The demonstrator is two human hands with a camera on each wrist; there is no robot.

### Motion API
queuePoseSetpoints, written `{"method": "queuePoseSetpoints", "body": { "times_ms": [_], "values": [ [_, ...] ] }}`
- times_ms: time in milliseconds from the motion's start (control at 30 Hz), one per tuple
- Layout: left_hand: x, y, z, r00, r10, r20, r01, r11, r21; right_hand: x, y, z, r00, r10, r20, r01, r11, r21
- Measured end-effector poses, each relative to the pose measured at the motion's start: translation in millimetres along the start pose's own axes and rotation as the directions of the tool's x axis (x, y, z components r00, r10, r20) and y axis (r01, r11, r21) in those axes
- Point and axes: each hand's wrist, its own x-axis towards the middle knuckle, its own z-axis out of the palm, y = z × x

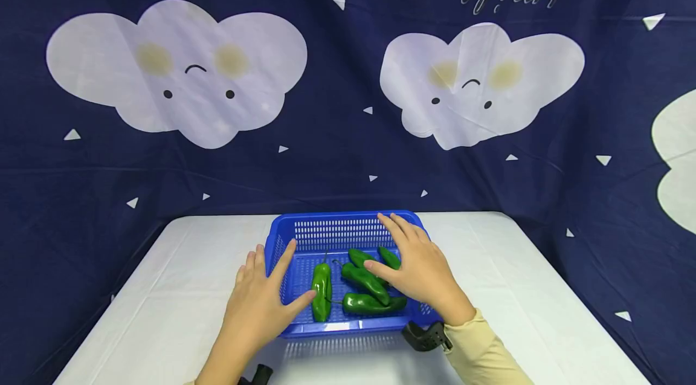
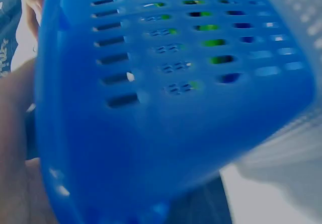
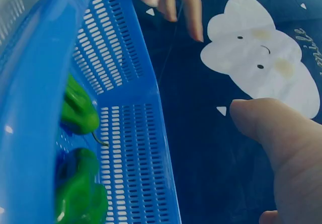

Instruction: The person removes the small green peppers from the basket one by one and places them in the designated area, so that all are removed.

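A blue plastic basket with slotted walls stands on the table, holding several long green peppers. My left hand is at the basket's left side with fingers spread and thumb over its front left part, nearest to an upright-lying green pepper. On the other side, my right hand is spread over the right part of the basket, its thumb overlapping the grouped green peppers in the head view. Neither hand grips a pepper. The left wrist view is mostly filled by the basket's outer wall.
White cloth covers the table on both sides of the basket. Behind it hangs a dark blue curtain printed with clouds and small triangles. A black device is strapped near the right wrist, and another dark piece shows by the left.
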Motion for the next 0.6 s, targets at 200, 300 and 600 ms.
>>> {"method": "queuePoseSetpoints", "body": {
  "times_ms": [200,300,600],
  "values": [
    [-8.6,-14.6,5.1,0.99,-0.07,0.126,0.086,0.989,-0.123,3.0,8,-5,1.0,-0.001,0.021,0.0,1.0,0.013],
    [-12.7,-18.8,7.6,0.984,-0.098,0.152,0.12,0.983,-0.139,5.4,12,-5,1.0,-0.008,0.029,0.007,1.0,0.017],
    [-18.2,-26.3,17.3,0.982,-0.132,0.136,0.159,0.965,-0.208,13.2,18,-5,0.993,-0.048,0.111,0.04,0.997,0.066]
  ]
}}
